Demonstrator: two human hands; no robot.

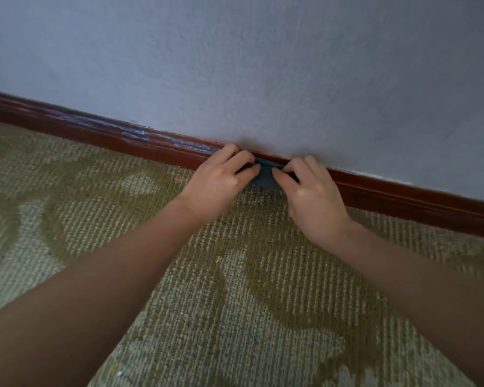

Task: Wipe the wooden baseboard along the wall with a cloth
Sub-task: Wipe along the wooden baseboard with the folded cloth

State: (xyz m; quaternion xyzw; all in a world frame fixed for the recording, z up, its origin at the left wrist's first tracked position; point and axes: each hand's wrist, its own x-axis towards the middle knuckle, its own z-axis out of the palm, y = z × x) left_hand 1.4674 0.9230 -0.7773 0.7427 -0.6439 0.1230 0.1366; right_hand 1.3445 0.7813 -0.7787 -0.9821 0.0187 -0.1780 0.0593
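Where the dark red-brown glossy wooden baseboard [109, 135] meets the patterned olive-and-cream woven carpet [235, 317], a small folded blue-grey cloth [264, 178] sits against the board's face, its lower edge reaching the carpet's far edge; the left hand [221, 182] pinches the cloth's left side with curled fingers, the right hand [310, 194] grips its right side likewise. Pale grey textured wall [263, 65] rises above the baseboard; wet-looking streaks show on the board left of the hands; both bare forearms reach in from the near edge.

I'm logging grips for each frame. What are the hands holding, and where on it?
Both hold the blue cloth against the baseboard: left hand pinches its left end, right hand its right end.
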